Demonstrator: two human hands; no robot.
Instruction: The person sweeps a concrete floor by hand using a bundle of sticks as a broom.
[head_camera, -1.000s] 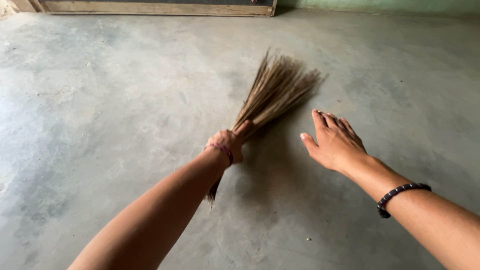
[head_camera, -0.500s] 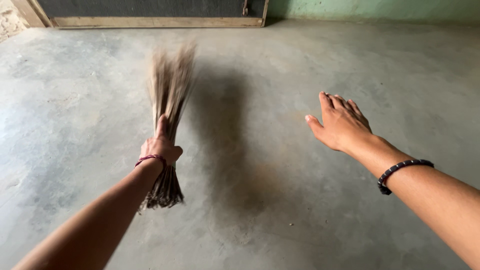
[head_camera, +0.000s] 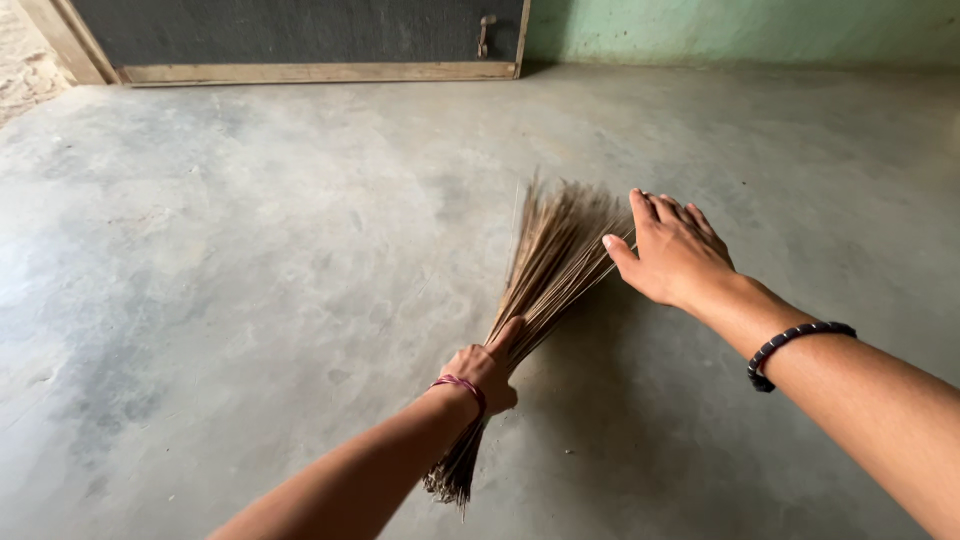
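A: Head view. Your left hand (head_camera: 483, 372) has its grip closed round the stick broom (head_camera: 535, 290), low on the bundle, forefinger laid along the stalks. A red thread band (head_camera: 461, 385) circles that wrist.

B: And the broom itself?

A: It slants up and away from your fist, bristles fanned over the grey concrete floor (head_camera: 250, 260); the bound end pokes out below your wrist.

B: Your other hand?

A: Your right hand (head_camera: 672, 255) is open, fingers together, palm down, holding nothing, just beside the bristle tips. Dark bead bracelet (head_camera: 790, 345) on that forearm.

B: Farther out?

A: Wood-framed dark door (head_camera: 300, 35) at the top, green wall (head_camera: 740, 28) to its right.
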